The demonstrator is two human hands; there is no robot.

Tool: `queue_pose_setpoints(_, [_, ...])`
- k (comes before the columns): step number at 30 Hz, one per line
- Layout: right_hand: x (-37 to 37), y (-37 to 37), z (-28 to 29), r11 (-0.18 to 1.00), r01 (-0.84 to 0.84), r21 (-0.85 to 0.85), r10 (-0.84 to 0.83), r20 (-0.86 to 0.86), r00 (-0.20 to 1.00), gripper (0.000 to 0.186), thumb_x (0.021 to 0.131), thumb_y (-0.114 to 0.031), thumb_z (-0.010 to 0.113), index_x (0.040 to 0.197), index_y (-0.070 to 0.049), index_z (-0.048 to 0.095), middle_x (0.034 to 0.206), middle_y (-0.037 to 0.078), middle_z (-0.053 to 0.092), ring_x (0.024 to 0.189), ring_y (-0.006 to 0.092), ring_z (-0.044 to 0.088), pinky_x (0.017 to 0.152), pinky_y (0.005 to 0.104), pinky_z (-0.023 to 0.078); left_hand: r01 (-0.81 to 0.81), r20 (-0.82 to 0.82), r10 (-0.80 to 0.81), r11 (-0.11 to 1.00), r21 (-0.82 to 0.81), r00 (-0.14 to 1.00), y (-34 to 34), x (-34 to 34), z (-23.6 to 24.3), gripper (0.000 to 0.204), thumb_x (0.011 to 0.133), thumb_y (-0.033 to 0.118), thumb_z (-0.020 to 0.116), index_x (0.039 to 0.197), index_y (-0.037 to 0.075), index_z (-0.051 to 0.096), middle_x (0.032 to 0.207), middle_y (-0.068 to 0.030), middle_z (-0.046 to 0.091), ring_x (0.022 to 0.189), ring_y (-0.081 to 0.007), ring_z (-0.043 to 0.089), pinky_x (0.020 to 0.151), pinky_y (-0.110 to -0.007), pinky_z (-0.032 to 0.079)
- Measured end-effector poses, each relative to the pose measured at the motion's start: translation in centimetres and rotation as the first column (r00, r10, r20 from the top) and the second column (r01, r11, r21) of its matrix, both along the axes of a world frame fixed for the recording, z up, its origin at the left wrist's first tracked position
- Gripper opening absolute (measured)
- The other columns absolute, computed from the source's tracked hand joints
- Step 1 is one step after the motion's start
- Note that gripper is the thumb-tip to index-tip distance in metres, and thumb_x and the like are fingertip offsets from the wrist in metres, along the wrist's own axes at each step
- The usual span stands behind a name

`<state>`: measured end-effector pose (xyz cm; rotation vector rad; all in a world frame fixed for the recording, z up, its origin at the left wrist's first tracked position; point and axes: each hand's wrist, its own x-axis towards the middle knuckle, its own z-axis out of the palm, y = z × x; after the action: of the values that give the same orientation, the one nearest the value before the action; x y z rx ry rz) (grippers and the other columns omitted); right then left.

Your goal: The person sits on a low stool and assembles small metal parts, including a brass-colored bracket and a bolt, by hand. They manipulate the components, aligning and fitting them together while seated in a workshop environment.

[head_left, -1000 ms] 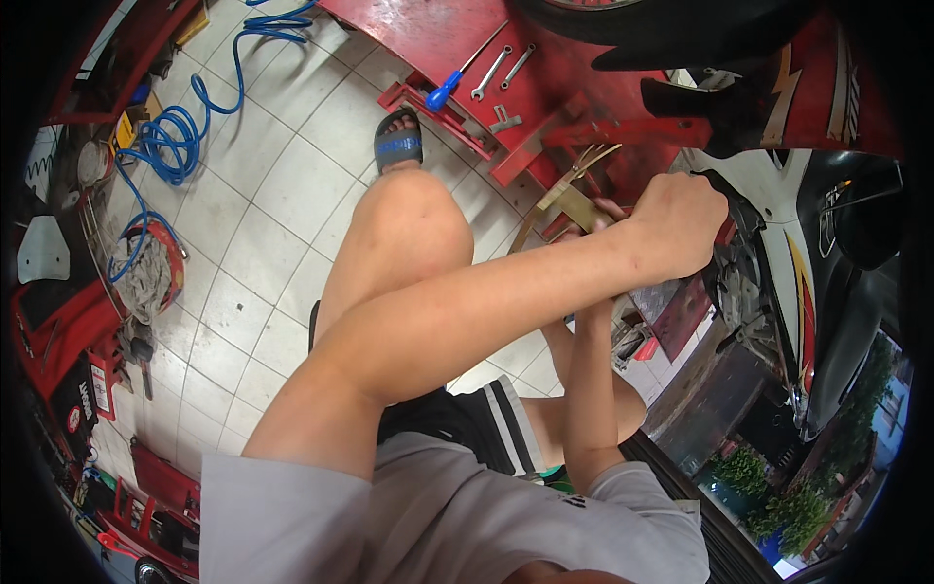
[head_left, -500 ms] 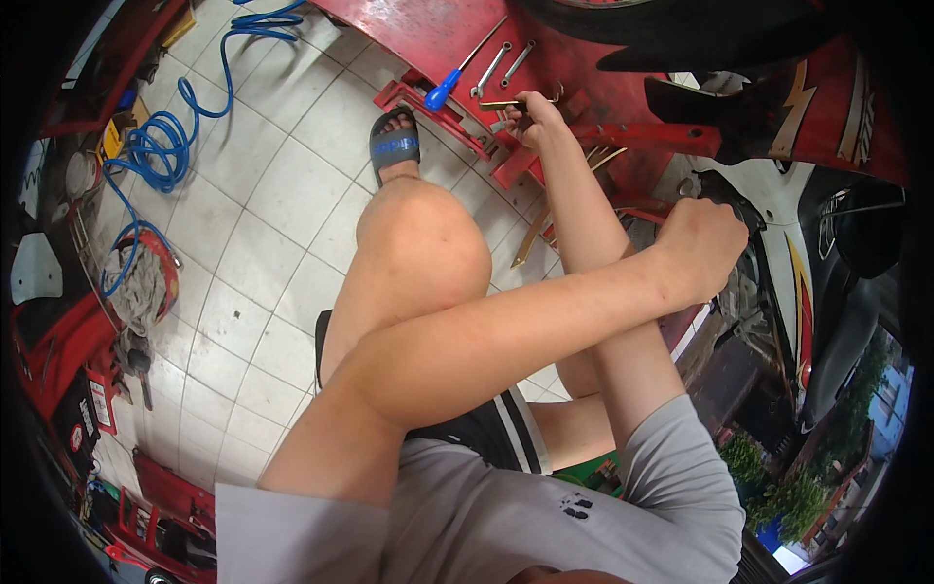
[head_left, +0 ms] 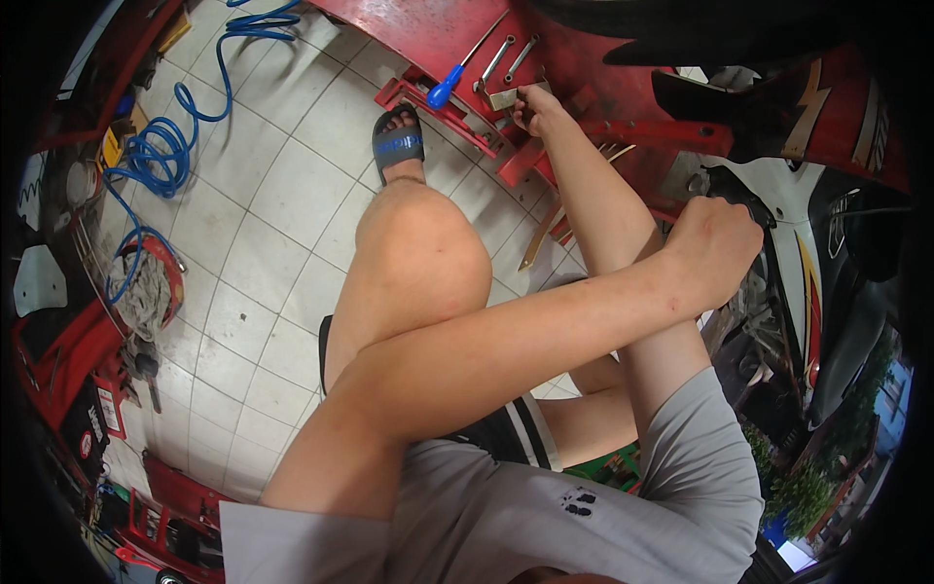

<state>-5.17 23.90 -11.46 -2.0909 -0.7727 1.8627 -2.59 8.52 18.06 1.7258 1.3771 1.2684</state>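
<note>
My right hand (head_left: 537, 109) reaches forward to the edge of the red platform (head_left: 389, 29), its fingers closed on a small flat metal piece (head_left: 504, 98). Just beyond it, two wrenches (head_left: 496, 63) (head_left: 520, 58) and a blue-handled screwdriver (head_left: 448, 86) lie on the platform. My left arm crosses over the right one. The left hand (head_left: 715, 248) is curled into a fist beside the motorcycle (head_left: 793, 253); its fingertips and anything in them are hidden.
A coiled blue air hose (head_left: 161, 161) hangs at the left, near a red-rimmed container with rags (head_left: 144, 292). Red body panels (head_left: 700, 136) stand at the right. A gold-coloured strip (head_left: 537, 238) slants below the platform. My sandaled foot (head_left: 397, 141) rests on white tiles (head_left: 292, 185).
The metal piece in my right hand has turned, so its pale flat face shows instead of a thin edge. My left fist has shifted slightly to the right.
</note>
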Motion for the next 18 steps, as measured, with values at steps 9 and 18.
queue_pose_setpoints(9, [0.1, -3.0, 3.3, 0.944, -0.247, 0.218, 0.236, 0.073, 0.969, 0.019, 0.089, -0.013, 0.056, 0.102, 0.000, 0.054, 0.074, 0.006, 0.059, 0.061, 0.0133, 0.058, 0.050, 0.0276, 0.047, 0.039, -0.024, -0.039, 0.999, -0.018, 0.999, 0.0, -0.3, 0.1, 0.007, 0.065, 0.009, 0.068, 0.072, 0.008, 0.071, 0.071, -0.0097, 0.068, 0.073, -0.0236, 0.069, 0.062, -0.030, 0.053])
queue_pose_setpoints(18, [11.5, -16.2, 20.8, 0.447, -0.794, 0.413, 0.838, 0.119, 0.533, 0.033, 0.083, -0.016, 0.067, 0.110, 0.000, 0.060, 0.083, 0.006, 0.063, 0.070, 0.0120, 0.059, 0.065, 0.0307, 0.049, 0.150, -0.319, -0.181, 0.981, -0.121, 0.930, -1.4, -1.3, -1.0, 0.013, 0.064, 0.010, 0.070, 0.076, 0.007, 0.071, 0.078, -0.0133, 0.069, 0.075, -0.0261, 0.069, 0.064, -0.032, 0.054])
